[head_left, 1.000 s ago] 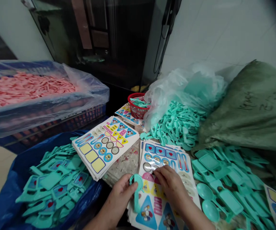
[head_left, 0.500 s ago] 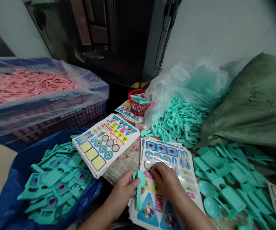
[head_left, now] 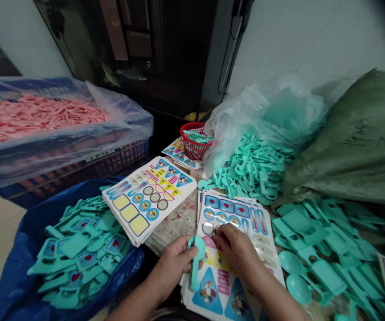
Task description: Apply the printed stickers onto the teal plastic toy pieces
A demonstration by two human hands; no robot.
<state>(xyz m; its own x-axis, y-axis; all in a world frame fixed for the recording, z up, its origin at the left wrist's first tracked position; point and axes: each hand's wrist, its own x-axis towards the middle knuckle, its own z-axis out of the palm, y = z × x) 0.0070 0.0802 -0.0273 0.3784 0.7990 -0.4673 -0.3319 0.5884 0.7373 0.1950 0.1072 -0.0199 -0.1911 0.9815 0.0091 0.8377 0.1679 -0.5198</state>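
Observation:
My left hand (head_left: 172, 264) grips a teal plastic toy piece (head_left: 197, 263) with a round, flat head and a long handle, thumb pressed on the head. It sits over the lower left of a stack of sticker sheets (head_left: 259, 249). On the same stack, my right hand (head_left: 237, 247) is closed in a pinch at a sticker beside a grey dial sticker (head_left: 207, 228) and a pink one (head_left: 209, 242). Its fingertips partly cover what they pinch. The top sheet also carries blue triangle stickers (head_left: 208, 292) and heart stickers (head_left: 226, 205).
At left, a blue bag (head_left: 15, 272) holds teal pieces, some with heart stickers. A second sticker stack (head_left: 159, 198) lies beyond. Behind are a red basket (head_left: 192, 149) and heaped teal pieces (head_left: 249, 174). More teal toys (head_left: 329, 276) and a green sack (head_left: 346, 147) lie right; a pink-filled crate (head_left: 119, 160) stands left.
The view has shifted slightly. My right hand's fingertips have lifted a little at the sheet, near the grey and pink stickers. My left hand keeps its grip on the teal piece.

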